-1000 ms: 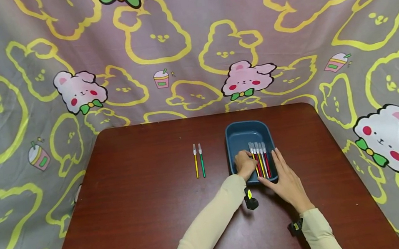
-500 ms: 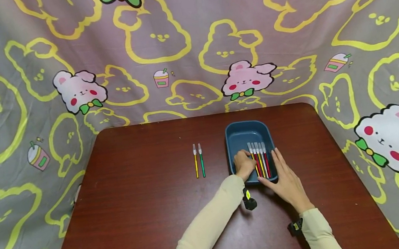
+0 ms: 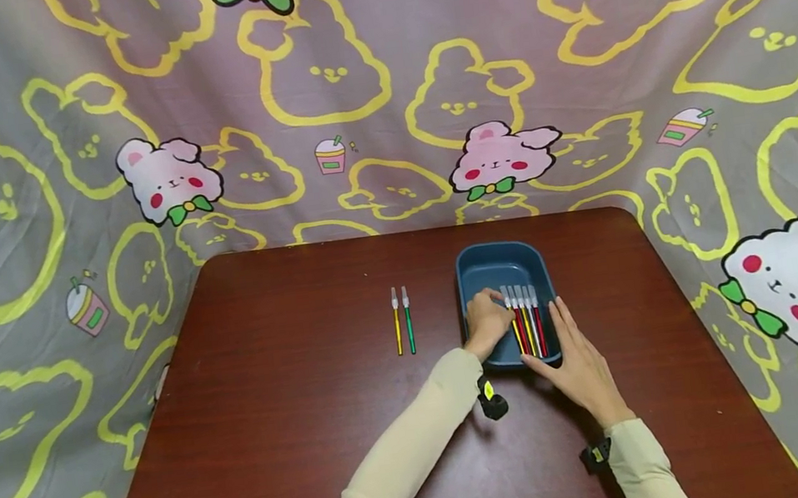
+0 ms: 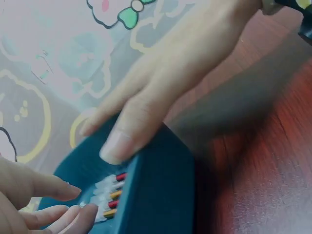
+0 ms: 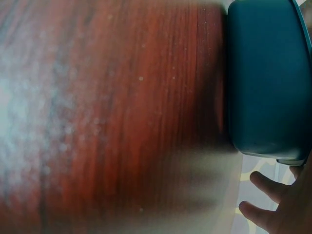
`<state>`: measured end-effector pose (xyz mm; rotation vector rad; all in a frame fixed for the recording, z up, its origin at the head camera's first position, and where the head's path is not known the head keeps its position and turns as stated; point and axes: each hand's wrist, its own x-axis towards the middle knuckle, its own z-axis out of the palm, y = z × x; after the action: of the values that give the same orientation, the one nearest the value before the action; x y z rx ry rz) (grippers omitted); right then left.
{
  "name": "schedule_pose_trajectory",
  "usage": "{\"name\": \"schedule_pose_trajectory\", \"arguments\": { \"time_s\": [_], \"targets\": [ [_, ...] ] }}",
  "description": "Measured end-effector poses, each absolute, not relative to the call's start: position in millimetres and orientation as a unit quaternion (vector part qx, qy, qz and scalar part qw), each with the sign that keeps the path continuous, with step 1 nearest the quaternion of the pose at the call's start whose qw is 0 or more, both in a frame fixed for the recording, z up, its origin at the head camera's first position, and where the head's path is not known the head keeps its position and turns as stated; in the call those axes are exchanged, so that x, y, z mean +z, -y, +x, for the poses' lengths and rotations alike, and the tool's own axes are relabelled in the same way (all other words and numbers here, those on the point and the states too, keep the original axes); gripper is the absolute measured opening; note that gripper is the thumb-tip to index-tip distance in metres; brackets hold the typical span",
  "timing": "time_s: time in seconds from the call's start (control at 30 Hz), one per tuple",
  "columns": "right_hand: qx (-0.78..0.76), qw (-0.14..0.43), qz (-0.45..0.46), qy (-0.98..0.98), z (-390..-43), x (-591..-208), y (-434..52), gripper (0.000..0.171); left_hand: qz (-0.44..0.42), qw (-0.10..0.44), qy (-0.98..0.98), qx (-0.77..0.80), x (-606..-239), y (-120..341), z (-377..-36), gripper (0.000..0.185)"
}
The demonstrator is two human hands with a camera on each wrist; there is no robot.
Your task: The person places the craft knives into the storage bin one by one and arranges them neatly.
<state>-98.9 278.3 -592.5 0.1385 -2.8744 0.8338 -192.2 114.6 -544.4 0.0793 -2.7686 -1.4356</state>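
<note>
In the head view, a blue plastic bin [image 3: 493,252] holds several slim craft knives [image 3: 530,324] with clear caps and red, yellow and silver handles, lying side by side at its right. My left hand [image 3: 487,323] reaches into the bin beside the leftmost knife. In the left wrist view, the fingers and thumb of this left hand [image 4: 36,200] are apart near the clear caps, gripping nothing I can see. My right hand [image 3: 583,372] rests at the bin's front right corner, thumb at the front rim and straight fingers along the right side.
A yellow craft knife [image 3: 397,322] and a green craft knife [image 3: 408,320] lie parallel on the brown table [image 3: 297,397], left of the bin. A patterned curtain [image 3: 379,100] rises behind and beside the table.
My left hand has drawn slightly left and back from the knives in the bin. My right hand keeps its place at the bin. The head view has shifted a little.
</note>
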Motion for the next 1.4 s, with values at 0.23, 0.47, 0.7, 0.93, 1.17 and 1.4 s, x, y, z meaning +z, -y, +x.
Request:
{"name": "schedule_pose_trajectory", "arguments": {
  "time_s": [0.23, 0.47, 0.7, 0.93, 1.17, 1.4],
  "targets": [
    [0.277, 0.078, 0.045, 0.957, -99.1, -592.1, -278.2, 0.108, -0.028, 0.018, 0.867, -0.497, -520.3, -95.9, -189.9, 0.027],
    [0.280, 0.078, 0.042, 0.956, -99.5, -591.1, -277.2, 0.108, -0.031, 0.004, 0.844, -0.535, -507.0, -80.1, -188.3, 0.029],
    [0.284, 0.066, 0.037, 0.956, -98.7, -590.6, -276.8, 0.108, -0.040, -0.015, 0.829, -0.558, -503.0, -62.7, -182.2, 0.030],
    [0.286, 0.064, 0.035, 0.955, -99.2, -588.8, -276.2, 0.108, -0.023, -0.040, 0.813, -0.580, -498.7, -41.1, -180.7, 0.027],
    [0.287, 0.071, 0.037, 0.955, -99.0, -590.4, -277.1, 0.107, -0.008, -0.036, 0.793, -0.608, -492.3, -17.9, -183.6, 0.026],
    [0.283, 0.072, 0.041, 0.956, -97.5, -590.8, -278.5, 0.107, -0.005, -0.018, 0.806, -0.591, -497.9, -0.1, -181.4, 0.026]
  ]
}}
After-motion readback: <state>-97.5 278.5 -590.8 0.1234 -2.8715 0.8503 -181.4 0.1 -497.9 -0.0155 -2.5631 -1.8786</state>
